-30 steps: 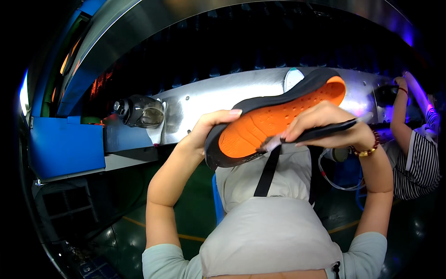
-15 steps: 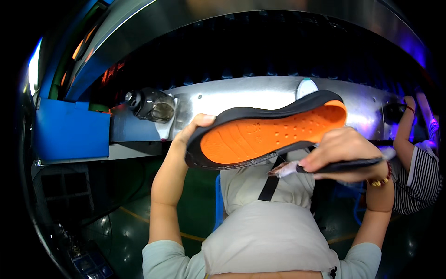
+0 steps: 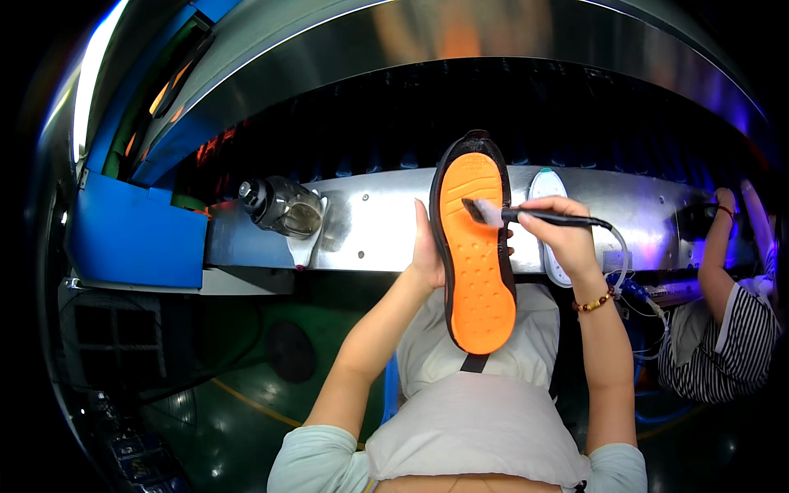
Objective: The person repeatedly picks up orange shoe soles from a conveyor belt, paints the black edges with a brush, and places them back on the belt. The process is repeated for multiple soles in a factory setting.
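Upright in front of me is a shoe sole [image 3: 479,287] with a black rim and an orange inner face turned toward me. My left hand [image 3: 426,253] is closed around it, thumb along the left edge and fingertips showing at the right edge. My right hand [image 3: 569,240] grips a brush [image 3: 526,217] by its black handle, from which a pale tube or cord trails. The bristles, partly wrapped in something whitish, are at the upper part of the orange face; contact is hard to make out.
Behind the sole runs a metal ledge [image 3: 386,209]. On it are a dark clear bottle [image 3: 297,215] at left and a white sole [image 3: 539,187] partly behind my right hand. A blue box [image 3: 136,234] stands far left. Another person's arm [image 3: 717,267] reaches in at right.
The sole has turned from lying sideways and tilted to upright. The brush has moved from below its lower edge up to its orange face, its bristles still pointing left.
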Tool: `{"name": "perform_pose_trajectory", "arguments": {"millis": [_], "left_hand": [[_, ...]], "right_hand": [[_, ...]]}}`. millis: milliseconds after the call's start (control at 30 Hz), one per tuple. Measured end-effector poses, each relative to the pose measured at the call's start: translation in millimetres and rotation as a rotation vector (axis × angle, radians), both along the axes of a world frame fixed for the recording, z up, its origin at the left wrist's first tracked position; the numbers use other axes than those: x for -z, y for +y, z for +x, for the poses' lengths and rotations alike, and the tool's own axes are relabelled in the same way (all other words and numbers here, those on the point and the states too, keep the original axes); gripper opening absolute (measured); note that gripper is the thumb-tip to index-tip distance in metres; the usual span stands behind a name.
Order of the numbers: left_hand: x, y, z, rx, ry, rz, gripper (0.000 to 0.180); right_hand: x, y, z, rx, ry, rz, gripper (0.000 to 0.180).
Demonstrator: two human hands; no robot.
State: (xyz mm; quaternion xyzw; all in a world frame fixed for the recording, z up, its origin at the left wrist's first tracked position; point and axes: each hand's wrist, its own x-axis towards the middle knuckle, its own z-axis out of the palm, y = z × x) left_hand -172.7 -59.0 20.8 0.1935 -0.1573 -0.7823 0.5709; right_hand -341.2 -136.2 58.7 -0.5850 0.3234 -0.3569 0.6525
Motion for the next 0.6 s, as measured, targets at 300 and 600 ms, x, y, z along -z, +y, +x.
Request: {"name": "perform_pose_trajectory", "arguments": {"millis": [300, 600], "left_hand": [[2.2, 4.6, 4.9, -0.386, -0.075, 0.095, 0.078], [-24.3, 24.0, -7.6, -0.296, 0.11, 0.042, 0.081]], "right_hand": [[-5.0, 40.4, 38.5, 0.024, 0.154, -0.94, 0.009], [-56.2, 21.2, -0.8, -0.182, 0.024, -0.287, 0.013]]}}
